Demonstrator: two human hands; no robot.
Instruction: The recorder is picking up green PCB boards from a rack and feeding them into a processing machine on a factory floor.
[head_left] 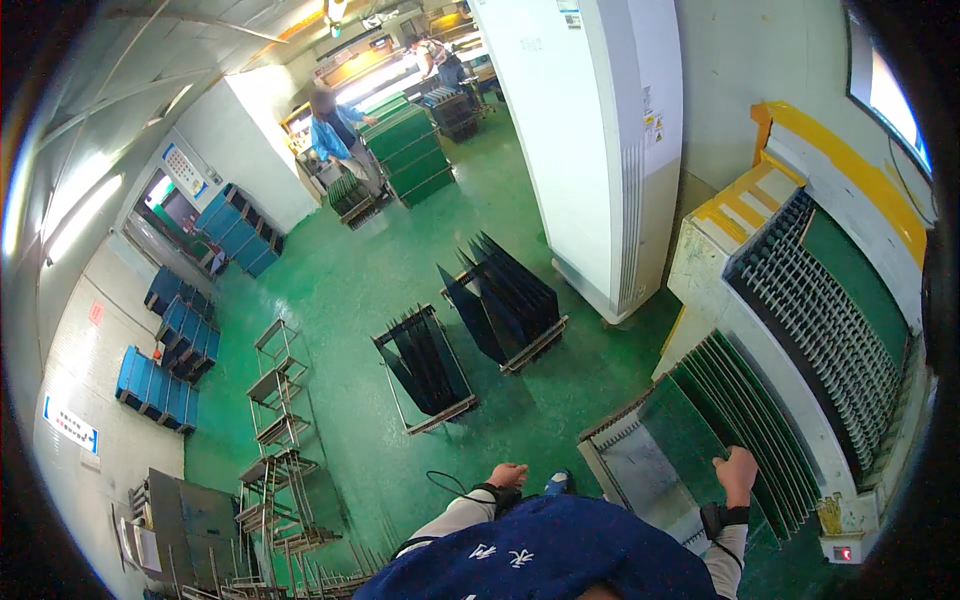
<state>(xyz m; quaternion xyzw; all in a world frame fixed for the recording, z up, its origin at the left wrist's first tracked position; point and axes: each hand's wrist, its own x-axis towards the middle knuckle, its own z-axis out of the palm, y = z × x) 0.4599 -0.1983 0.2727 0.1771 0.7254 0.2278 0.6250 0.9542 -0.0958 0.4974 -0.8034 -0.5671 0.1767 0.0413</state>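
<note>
My right hand (738, 472) is closed on the edge of a thin green board (690, 425), which leans in a metal rack (640, 475) at the lower right. Several more green boards (745, 400) stand upright in a row just beyond that hand. My left hand (510, 475) hangs near my body over the floor, its fingers curled with nothing visible in them. A dark band with a black cord circles the left wrist, and another dark band is on the right wrist.
Right of the rack stands a machine with a roller conveyor (825, 330) carrying a green board. Two racks of dark panels (430, 370) (505, 300) stand on the floor ahead, beside a tall white cabinet (590, 150). Empty metal frames (275, 430) line the left. A person in blue (335, 135) works farther back.
</note>
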